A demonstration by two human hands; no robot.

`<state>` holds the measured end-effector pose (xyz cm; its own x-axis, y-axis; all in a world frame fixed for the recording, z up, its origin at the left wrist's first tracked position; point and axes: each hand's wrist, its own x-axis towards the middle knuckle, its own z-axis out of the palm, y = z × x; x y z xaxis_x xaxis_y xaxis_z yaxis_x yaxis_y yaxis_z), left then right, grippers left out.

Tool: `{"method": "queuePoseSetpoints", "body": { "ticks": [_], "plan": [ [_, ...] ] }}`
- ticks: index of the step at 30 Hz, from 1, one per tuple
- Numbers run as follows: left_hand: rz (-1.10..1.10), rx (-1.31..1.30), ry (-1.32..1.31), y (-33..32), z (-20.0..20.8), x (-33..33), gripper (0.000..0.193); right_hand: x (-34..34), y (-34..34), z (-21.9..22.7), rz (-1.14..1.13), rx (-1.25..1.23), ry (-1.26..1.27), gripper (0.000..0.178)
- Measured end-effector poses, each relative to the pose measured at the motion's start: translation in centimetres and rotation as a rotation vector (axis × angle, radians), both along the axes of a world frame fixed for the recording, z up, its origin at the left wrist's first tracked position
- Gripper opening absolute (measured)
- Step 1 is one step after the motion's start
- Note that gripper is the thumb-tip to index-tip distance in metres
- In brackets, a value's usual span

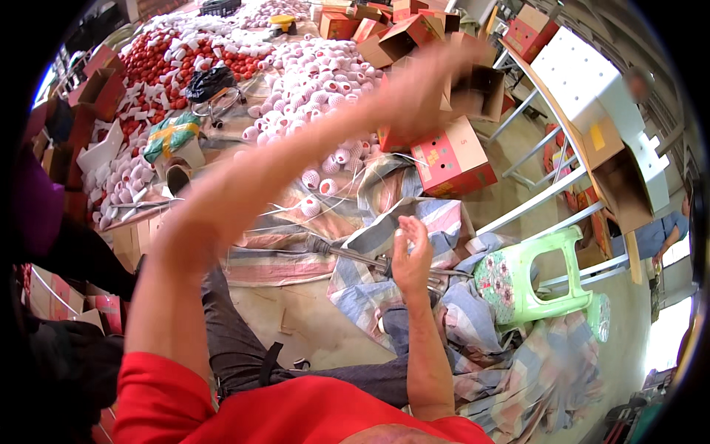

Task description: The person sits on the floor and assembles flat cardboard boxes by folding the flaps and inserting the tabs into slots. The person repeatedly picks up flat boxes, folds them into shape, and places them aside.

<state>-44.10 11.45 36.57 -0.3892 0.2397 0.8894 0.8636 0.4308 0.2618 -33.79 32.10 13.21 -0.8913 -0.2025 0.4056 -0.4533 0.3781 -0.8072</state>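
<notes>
My left arm reaches up across the middle of the view. At its end my left hand is smeared by motion, in front of the open cardboard boxes. Its fingers cannot be made out, nor whether it holds anything. Below it in the view is a red carton with a tan top. My right hand is raised over the striped tarp, fingers pointing up and partly apart, with nothing seen in it. A heap of round fruit in white and pink foam nets spreads beyond my left forearm.
A green plastic stool stands on the right, near a long table bearing white foam boxes. Bare red fruit lies far left. Another person's dark-clothed leg is at the left. Metal legs lie near my right hand.
</notes>
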Motion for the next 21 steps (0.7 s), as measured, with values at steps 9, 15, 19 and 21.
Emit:
{"method": "queuePoseSetpoints", "body": {
  "ticks": [9, 15, 19, 21],
  "plan": [
    [0.49, 0.328, -0.953, -5.4, -35.6, 37.5, 0.06, 3.4, -5.2, -2.9, 0.329, 0.288, -0.14, 0.035],
    [0.931, 0.903, -0.825, -10.7, -34.5, 48.0, 0.036, 3.9, -9.4, -4.8, 0.574, 0.532, -0.242, 0.039],
    [1.154, 0.944, -0.627, -13.4, -37.6, 53.8, 0.034, 3.8, -12.6, -6.4, 0.704, 0.647, -0.299, 0.037],
    [1.209, 0.944, -0.762, -16.8, -39.9, 57.1, 0.033, 4.0, -13.7, -6.3, 0.77, 0.724, -0.221, 0.035]
  ]
}}
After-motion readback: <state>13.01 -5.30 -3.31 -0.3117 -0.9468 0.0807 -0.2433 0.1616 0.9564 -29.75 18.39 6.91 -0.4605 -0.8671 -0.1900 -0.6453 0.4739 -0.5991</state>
